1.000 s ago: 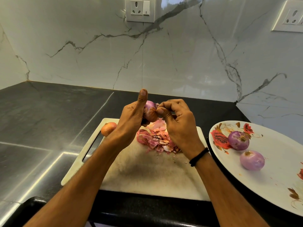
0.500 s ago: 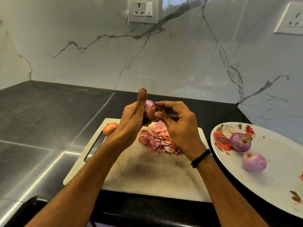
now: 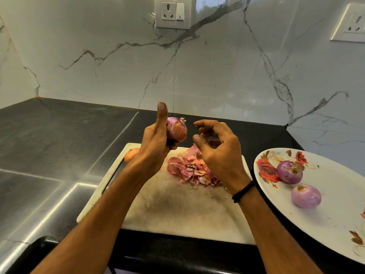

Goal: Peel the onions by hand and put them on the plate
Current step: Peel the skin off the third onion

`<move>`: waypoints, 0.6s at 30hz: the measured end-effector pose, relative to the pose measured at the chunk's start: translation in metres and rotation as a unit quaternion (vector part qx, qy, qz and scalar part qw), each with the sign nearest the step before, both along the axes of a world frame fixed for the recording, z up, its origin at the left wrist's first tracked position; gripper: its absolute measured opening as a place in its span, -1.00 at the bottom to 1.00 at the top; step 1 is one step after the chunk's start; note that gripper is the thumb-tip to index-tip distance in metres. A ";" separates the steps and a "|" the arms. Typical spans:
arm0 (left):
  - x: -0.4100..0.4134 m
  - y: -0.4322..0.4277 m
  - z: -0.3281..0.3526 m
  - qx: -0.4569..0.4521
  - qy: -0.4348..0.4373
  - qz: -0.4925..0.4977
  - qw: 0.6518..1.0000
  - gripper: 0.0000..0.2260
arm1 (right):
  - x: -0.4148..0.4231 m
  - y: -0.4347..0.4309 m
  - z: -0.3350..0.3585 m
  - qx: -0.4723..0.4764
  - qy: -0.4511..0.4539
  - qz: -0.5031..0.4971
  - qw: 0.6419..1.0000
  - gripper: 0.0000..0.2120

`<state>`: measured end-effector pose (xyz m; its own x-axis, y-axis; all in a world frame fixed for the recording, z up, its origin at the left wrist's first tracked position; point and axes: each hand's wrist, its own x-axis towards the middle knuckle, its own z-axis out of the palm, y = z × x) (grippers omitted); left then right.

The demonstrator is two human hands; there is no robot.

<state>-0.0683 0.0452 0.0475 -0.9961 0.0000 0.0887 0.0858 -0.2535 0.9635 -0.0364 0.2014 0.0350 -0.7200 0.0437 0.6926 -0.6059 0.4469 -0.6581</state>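
**Supervisor:** Report the hands.

**Operator:** I log the left hand clasped round the held onion, thumb upright behind it. It is raised above the far edge of the chopping board. The right hand hangs just beside the onion without touching it. Its fingers are loosely curled, and I can make out nothing between them.

**Supervisor:** Condition of that onion?

**Operator:** Partly stripped. Purple flesh shows near the top. A brown papery patch covers the side facing the right hand, with a ragged flap at the crown.

**Supervisor:** And the rest of the lot?

**Operator:** The two peeled onions lie near the left edge of the plate, which stands just right of the board. One unpeeled onion sits at the board's far left corner. The peel heap lies toward the board's far edge.

**Supervisor:** Step in hand?

**Operator:** In my judgement, peeling the third onion, part done. The next move calls for the right thumb and forefinger to pinch that loose flap and draw it down the bulb. The left hand would need to turn the onion to bring up whatever skin is left.
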 end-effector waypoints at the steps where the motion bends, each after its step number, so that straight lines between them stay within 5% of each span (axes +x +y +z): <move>1: 0.001 0.001 -0.001 -0.007 0.010 -0.009 1.000 -0.37 | 0.000 -0.001 0.001 -0.001 0.006 0.001 1.000 -0.72; 5: 0.000 0.004 -0.006 -0.072 0.060 -0.021 0.995 -0.19 | 0.000 -0.004 0.001 0.002 0.010 0.019 1.000 -0.67; 10: 0.002 0.006 -0.007 -0.139 0.106 -0.018 0.984 -0.41 | -0.002 -0.006 -0.003 0.016 0.002 0.031 0.999 -0.74; 18: 0.000 0.005 -0.009 -0.151 0.126 -0.003 0.980 -0.35 | -0.003 -0.006 -0.002 0.004 0.000 0.028 1.000 -0.85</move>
<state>-0.0679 0.0505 0.0385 -0.9421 0.0699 0.3279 0.3311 0.0398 0.9428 -0.0395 0.1958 0.0328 -0.7206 -0.0021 0.6933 -0.6304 0.4183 -0.6540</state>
